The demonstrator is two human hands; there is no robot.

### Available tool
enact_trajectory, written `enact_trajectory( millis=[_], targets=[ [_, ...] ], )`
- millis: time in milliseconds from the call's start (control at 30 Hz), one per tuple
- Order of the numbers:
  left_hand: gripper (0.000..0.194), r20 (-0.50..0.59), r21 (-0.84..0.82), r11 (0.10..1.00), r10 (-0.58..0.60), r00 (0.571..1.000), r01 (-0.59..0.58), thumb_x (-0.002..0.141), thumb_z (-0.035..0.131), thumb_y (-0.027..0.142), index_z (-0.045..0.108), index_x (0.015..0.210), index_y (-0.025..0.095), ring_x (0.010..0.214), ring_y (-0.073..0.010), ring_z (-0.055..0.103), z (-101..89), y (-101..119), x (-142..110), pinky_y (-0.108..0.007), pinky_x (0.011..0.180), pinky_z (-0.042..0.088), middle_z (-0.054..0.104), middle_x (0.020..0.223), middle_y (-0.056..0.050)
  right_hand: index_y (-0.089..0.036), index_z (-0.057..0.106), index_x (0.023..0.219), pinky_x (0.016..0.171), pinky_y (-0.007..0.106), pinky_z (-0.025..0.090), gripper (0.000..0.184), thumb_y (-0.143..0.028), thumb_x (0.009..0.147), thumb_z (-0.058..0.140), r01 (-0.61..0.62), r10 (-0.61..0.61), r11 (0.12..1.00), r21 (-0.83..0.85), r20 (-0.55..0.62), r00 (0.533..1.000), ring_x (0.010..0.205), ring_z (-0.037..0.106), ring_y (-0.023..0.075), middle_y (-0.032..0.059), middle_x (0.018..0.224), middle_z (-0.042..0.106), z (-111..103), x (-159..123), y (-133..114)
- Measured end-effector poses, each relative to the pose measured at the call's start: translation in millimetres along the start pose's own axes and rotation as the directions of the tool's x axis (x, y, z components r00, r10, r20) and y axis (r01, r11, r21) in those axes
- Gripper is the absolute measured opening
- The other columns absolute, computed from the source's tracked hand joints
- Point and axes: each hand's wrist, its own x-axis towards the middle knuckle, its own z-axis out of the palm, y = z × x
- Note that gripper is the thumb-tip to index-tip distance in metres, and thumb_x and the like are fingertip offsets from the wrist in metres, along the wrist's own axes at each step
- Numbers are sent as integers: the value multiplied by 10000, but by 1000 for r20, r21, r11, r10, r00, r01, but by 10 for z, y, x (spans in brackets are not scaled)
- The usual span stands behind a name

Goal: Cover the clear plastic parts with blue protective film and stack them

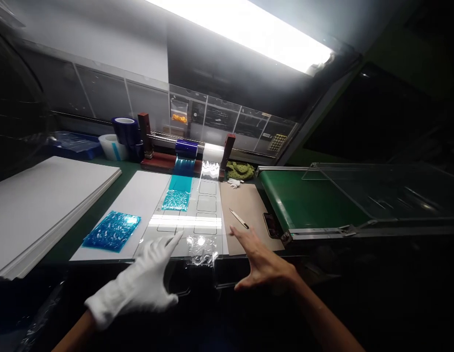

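My left hand (144, 274), in a white glove, hovers at the bench's front edge with thumb and fingers apart. My bare right hand (261, 261) reaches over the front of the brown board (236, 239), its fingers spread. A cutter pen (238, 218) lies just beyond its fingertips. Between the hands, crinkled clear film (202, 249) sits at the front of a clear sheet (186, 227) marked with rounded rectangles. Below it, a thin shiny rim (225, 286) shows near my right thumb; I cannot tell what it belongs to. A blue film stack (113, 231) lies left of the sheet.
A blue film roll (186, 148) and a clear film roll (213, 152) hang on a wooden stand (159, 163). Thick white sheets (47, 200) are stacked left. A phone (273, 225) lies beside the green conveyor belt (307, 200). Tape rolls (113, 147) stand behind.
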Motion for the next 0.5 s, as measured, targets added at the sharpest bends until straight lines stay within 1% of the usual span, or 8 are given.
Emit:
enact_trajectory(
  millis=[33,100,167,200,267,333,433,500],
  targets=[
    [1060,24,-69,997,26,999,-24,562,648,366,86,1438,168,1240,-328,420,84,-57,-65,-431,1000,386,405,1377,-168,-196,-76,1452,1087,597,103,1255,-494,572,768,-19,15,991,131,33,999,1290,357,324,177,1396,377,97,-38,60],
    [1076,29,-391,919,68,997,-51,612,639,382,-29,1436,201,1318,-292,331,251,-125,-153,-394,1028,373,299,1459,-146,-218,-67,1451,1095,534,180,1251,-462,567,783,-63,43,949,310,73,996,1291,370,296,158,1393,386,244,-83,117],
    [1096,25,-541,840,71,997,-46,629,631,406,-93,1429,207,1354,-295,258,355,-137,-169,-412,1040,358,202,1501,-145,-215,-64,1452,1100,535,156,1260,-448,556,790,-81,61,937,340,69,996,1297,359,297,152,1392,388,285,-97,113],
    [1104,33,-540,841,70,997,-41,624,630,414,-94,1430,206,1354,-300,254,365,-129,-150,-422,1040,356,190,1504,-146,-206,-64,1452,1099,555,120,1257,-454,559,785,-83,68,948,306,60,996,1304,344,307,155,1394,384,265,-100,95],
    [1087,76,-402,915,58,995,-23,589,636,395,-13,1441,212,1326,-315,306,304,-90,-72,-444,1034,353,271,1471,-144,-179,-64,1453,1084,602,45,1250,-485,569,766,-82,76,982,171,41,996,1302,331,331,177,1399,372,175,-99,36],
    [1069,108,-118,993,12,994,1,511,649,368,145,1436,186,1266,-370,371,179,-26,35,-501,1009,345,401,1377,-174,-145,-56,1454,1061,636,-15,1259,-509,564,757,-82,82,997,-11,13,997,1286,331,357,208,1392,371,74,-87,-49],
    [1026,127,269,963,-47,991,12,427,632,360,338,1370,81,1198,-464,388,26,75,156,-587,955,317,473,1263,-260,-127,-48,1454,1041,654,-75,1271,-512,548,756,-66,65,976,-209,-12,998,1267,326,382,223,1368,391,-14,-61,-169],
    [999,149,308,951,-34,988,-14,418,616,362,386,1344,64,1186,-461,399,-2,95,153,-577,947,322,473,1258,-270,-133,-58,1454,1047,647,-80,1270,-519,552,747,-54,55,975,-215,-3,998,1273,316,380,216,1366,396,-51,-70,-188]
  ],
)
